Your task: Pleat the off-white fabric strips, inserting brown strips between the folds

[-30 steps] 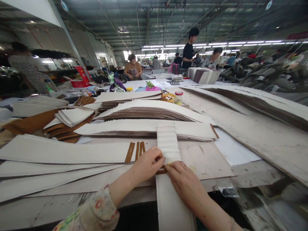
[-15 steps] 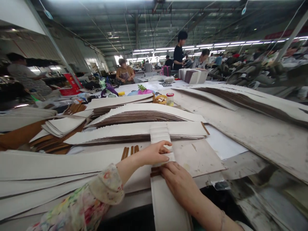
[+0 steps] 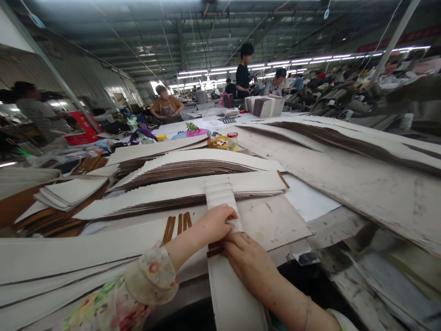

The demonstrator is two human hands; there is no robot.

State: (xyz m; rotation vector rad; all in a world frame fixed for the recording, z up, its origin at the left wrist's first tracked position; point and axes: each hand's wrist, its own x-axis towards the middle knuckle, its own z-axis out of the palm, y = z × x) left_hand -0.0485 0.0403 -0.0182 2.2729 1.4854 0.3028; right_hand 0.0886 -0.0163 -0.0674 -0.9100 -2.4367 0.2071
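Observation:
A long off-white strip (image 3: 229, 287) runs from the lower edge up across the table, with a narrow dark brown strip (image 3: 215, 250) lying across it. Above that crossing, an upper off-white length (image 3: 220, 191) shows faint cross creases. My left hand (image 3: 218, 223) is closed over this upper length, fingers curled; their tips are partly hidden. Just below and touching it, my right hand (image 3: 250, 257) grips the strip by its right side at the brown band, its fingers bent together. Several short brown strips (image 3: 177, 226) lie left of my left hand.
Fanned stacks of off-white strips (image 3: 186, 188) lie behind my hands, with more strips (image 3: 62, 257) at left. Farther back stand a red-lidded jar (image 3: 233, 141), a yellow tub (image 3: 219, 142) and a plant (image 3: 192, 126). A large pale board (image 3: 351, 184) lies at right. People work beyond.
The whole view has shifted slightly, scene moving left. My left hand's fingers, apart before, have closed in toward the strip and come nearer my right hand. The right hand keeps its place on the strip.

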